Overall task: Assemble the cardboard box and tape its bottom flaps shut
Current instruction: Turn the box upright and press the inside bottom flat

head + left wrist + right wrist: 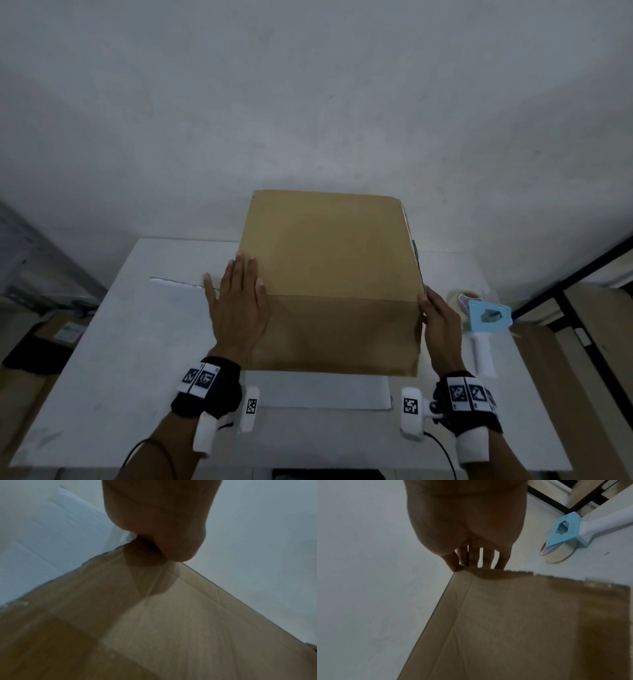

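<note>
Cardboard box (pixel 329 267) stands on the counter (pixel 137 342), left hand (pixel 236 308) flat against its left side, right hand (pixel 442 329) with straight fingers steadying its right edge; tape dispenser (pixel 486 322) lies untouched nearby, so taping likely remains.

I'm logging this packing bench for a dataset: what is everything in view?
cardboard box: one, brown, mid-table between the hands.
tape dispenser: one, light blue with white handle, on the table right of the box.
pale sheet: one, whitish, on the table by the box's near edge.
table: one, white, under everything.
wrist bands: two, black with square markers, on both wrists.
left hand: one, bare, flat against the box's left side.
right hand: one, bare, straight fingers on the box's right edge.
</note>
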